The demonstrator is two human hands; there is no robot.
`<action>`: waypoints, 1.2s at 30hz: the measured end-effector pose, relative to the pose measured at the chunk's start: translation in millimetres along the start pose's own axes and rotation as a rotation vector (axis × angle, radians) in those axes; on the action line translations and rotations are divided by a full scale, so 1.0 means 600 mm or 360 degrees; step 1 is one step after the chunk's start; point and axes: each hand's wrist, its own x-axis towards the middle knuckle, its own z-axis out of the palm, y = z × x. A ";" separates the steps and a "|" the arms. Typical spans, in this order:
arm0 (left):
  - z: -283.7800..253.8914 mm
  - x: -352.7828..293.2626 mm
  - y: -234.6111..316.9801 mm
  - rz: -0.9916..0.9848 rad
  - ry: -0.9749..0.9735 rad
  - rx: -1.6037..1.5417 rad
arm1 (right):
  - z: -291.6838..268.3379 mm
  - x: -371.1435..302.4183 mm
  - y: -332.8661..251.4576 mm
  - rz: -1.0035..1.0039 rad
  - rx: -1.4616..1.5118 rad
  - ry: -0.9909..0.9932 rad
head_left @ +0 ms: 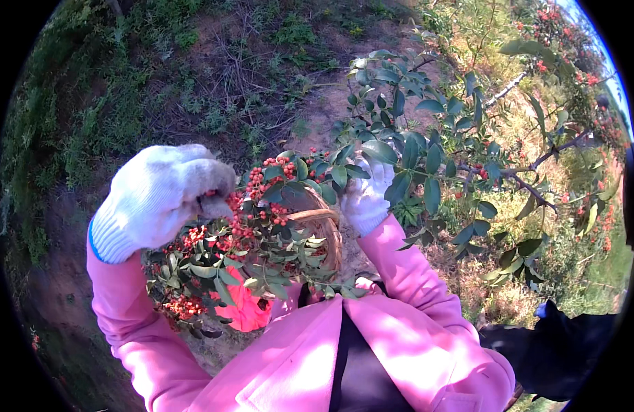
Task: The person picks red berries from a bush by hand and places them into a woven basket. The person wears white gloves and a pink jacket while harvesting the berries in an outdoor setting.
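My left hand [167, 194], in a white knitted glove with dirt-darkened fingertips, is raised at the left of the berries. Its fingers are curled together, with something small and dark showing between them that I cannot make out. Right beside it hang clusters of small red berries [236, 221] among green leaves, like Sichuan pepper. My right hand [367, 196], also gloved in white, is up at the leafy branch [409, 154], closed around it, its fingers partly covered by leaves. Between my arms, below the berries, a wicker basket [333, 237] with a curved handle is partly hidden by foliage.
Bright red cloth or plastic [243, 302] shows beneath the leaves in front of me. Bare twigs [530, 168] stretch out on the right, and more berry bushes [591, 75] stand farther off. Dark fabric [554, 350] lies at the lower right. Weeds [241, 89] cover the slope ahead.
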 end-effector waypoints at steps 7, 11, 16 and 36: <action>0.102 -0.060 0.124 -0.0178 -0.0866 0.0048 | 0.053 0.025 0.002 0.0050 -0.0255 0.0078; 0.301 -0.117 0.102 -0.0832 -0.0858 0.0295 | 0.056 0.034 -0.006 -0.0120 -0.0323 -0.0104; 0.505 -0.153 0.018 -0.2868 -0.0095 -0.0286 | 0.067 0.033 0.013 -0.0289 -0.0282 0.0191; 0.128 0.055 0.172 -0.0719 0.0759 -0.0482 | 0.063 0.049 0.036 -0.0135 0.0430 -0.0002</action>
